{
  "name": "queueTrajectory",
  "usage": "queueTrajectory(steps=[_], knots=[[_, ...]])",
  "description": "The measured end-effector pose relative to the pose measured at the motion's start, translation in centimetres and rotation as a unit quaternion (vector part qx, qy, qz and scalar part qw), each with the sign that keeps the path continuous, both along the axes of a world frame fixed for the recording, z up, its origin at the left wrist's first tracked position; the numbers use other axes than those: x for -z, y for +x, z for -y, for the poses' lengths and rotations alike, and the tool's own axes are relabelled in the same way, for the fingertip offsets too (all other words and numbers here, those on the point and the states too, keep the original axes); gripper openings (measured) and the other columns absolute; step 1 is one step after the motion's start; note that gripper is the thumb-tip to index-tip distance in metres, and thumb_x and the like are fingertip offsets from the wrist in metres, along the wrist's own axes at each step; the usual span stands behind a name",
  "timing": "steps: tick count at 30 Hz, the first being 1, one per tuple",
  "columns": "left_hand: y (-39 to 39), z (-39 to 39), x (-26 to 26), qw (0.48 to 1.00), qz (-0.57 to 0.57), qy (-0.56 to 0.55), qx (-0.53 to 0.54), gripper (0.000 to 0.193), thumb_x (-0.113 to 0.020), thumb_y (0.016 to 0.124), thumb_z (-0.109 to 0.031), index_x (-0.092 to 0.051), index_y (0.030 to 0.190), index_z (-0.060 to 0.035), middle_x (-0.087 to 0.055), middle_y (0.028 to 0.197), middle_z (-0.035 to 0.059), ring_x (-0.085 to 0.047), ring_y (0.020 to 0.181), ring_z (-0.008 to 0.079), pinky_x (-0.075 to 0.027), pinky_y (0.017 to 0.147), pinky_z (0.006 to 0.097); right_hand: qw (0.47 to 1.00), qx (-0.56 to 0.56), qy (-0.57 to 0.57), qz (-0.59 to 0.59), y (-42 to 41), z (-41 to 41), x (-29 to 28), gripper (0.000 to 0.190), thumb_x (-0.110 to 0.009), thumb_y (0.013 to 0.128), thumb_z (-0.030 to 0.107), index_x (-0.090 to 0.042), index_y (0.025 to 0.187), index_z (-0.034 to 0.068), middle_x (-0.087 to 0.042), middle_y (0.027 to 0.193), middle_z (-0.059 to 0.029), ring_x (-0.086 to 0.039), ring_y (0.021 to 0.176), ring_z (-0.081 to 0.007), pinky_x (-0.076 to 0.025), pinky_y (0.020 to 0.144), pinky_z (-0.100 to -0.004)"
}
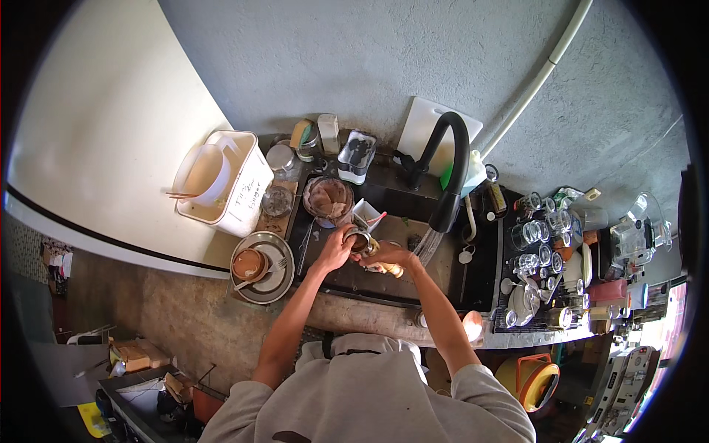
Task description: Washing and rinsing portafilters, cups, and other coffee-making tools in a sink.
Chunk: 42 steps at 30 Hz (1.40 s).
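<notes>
Over the black sink (332, 277), my left hand (335, 250) grips a small round metal cup (360, 241) by its side. Touching it from the right is my right hand (388, 256), its fingers curled around something pale and yellowish whose kind I cannot tell. Water streams from the black faucet (446, 213) just right of my right hand. A glass vessel with brown-stained cloth (328, 200) stands in the sink's upper left, beside a white square container (368, 215) with a red-tipped utensil.
Left of the sink are a metal plate (279, 285) with a brown bowl and fork, and a white bin (238, 207). Many glasses (529, 235) crowd the rack at right. A white cutting board (412, 124) leans on the wall; an orange-rimmed cup (472, 325) stands at the front edge.
</notes>
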<state>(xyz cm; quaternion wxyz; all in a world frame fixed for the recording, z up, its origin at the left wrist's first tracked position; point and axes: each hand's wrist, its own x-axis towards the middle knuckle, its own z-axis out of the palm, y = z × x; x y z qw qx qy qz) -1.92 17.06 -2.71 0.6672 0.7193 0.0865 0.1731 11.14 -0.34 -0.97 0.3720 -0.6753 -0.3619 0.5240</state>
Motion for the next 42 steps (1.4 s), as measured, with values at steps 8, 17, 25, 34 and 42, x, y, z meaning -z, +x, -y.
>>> queueTrajectory(steps=[8,17,25,34,42], knots=[[-0.4,2.2,-5.9,0.941,-0.19,-0.201,-0.196,0.029,-0.04,0.089,0.002,-0.059,0.11,0.0083,-0.069,0.078,0.0199,-0.071,0.056,0.0254,-0.061,0.045,0.0336,0.785,0.141,0.082,0.597,-9.1,4.9,-3.1,0.065,-0.072,0.086,0.025,-0.047,0.141,0.001,-0.061,0.106,-0.012,-0.06,0.101,-0.0287,-0.047,0.087,-0.0407],[0.3,4.8,-10.1,0.967,-0.158,-0.104,-0.169,0.023,-0.045,0.099,-0.003,-0.054,0.118,0.0059,-0.068,0.077,0.0154,-0.069,0.053,0.022,-0.059,0.044,0.0323,0.83,0.183,0.183,0.494,-6.3,4.1,-4.8,0.058,-0.068,0.09,0.021,-0.047,0.139,-0.002,-0.065,0.107,-0.0203,-0.064,0.091,-0.0384,-0.052,0.082,-0.0448],[1.8,2.5,-8.3,0.986,-0.103,-0.114,0.068,0.027,-0.048,0.1,-0.003,-0.044,0.126,0.0027,-0.066,0.094,0.0186,-0.072,0.065,0.0262,-0.063,0.053,0.0329,0.964,-0.072,0.164,0.196,2.9,5.8,1.0,0.045,-0.083,0.081,0.032,-0.06,0.107,0.004,-0.07,0.085,-0.0071,-0.065,0.073,-0.0162,-0.055,0.068,-0.0352],[2.2,4.6,-4.9,0.96,-0.168,-0.174,-0.144,0.027,-0.041,0.096,0.0,-0.05,0.121,0.0043,-0.069,0.086,0.02,-0.071,0.059,0.025,-0.063,0.05,0.0356,0.856,0.12,-0.004,0.503,-2.2,8.2,-0.2,0.047,-0.081,0.076,0.029,-0.059,0.11,0.006,-0.07,0.088,-0.019,-0.069,0.08,-0.0404,-0.056,0.068,-0.0505],[1.0,5.4,-4.8,0.967,-0.044,-0.249,0.018,0.022,-0.049,0.103,-0.007,-0.047,0.123,0.0015,-0.067,0.094,0.018,-0.073,0.072,0.0258,-0.066,0.061,0.0368,0.905,-0.031,0.007,-0.425,7.2,12.5,2.5,0.054,-0.083,0.078,0.019,-0.061,0.126,0.007,-0.07,0.1,0.0002,-0.063,0.073,-0.0076,-0.047,0.055,-0.0241]])
